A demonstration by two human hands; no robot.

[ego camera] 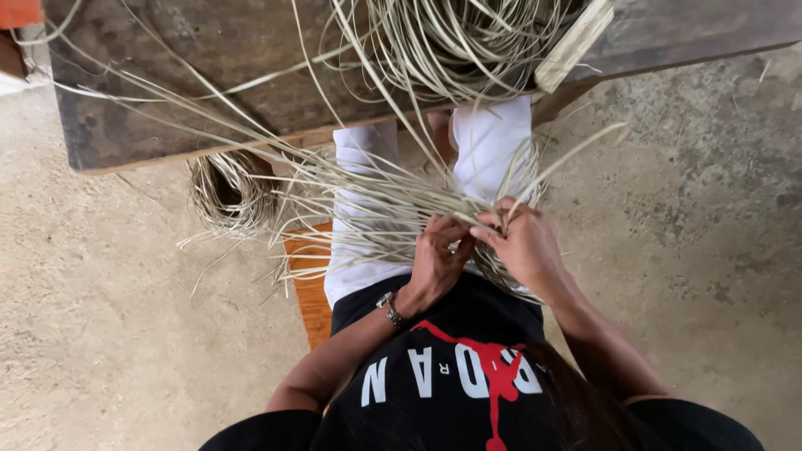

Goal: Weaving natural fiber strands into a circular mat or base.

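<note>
Both hands worked at one knot of pale strips (393, 205) over the lap. The left hand (439, 255) was curled tight, its fingers pinching several strips near their crossing point. The right hand (522, 242) sat just beside it, touching the same bundle, fingers bent and closed around strips at the upper edge. The two hands nearly met, thumbs close together.

From the grip, the strips fanned out leftward and upward across the white trousers (489, 146), loose ends spreading apart. A few long ends reached up and right toward the bench. A watch (389, 309) circled the left wrist.

The person wore a black shirt (443, 376) with a red and white print, and sat on an orange wooden seat (311, 284) that showed at the left of the thigh.

Further out, a dark wooden bench (192, 75) ran across the top, carrying a large coil (451, 42) of the same strips. A smaller coil (230, 192) lay under the bench edge at the left, on the concrete floor (100, 317). A pale stick (575, 43) rested tilted at the bench's edge, near the large coil.
</note>
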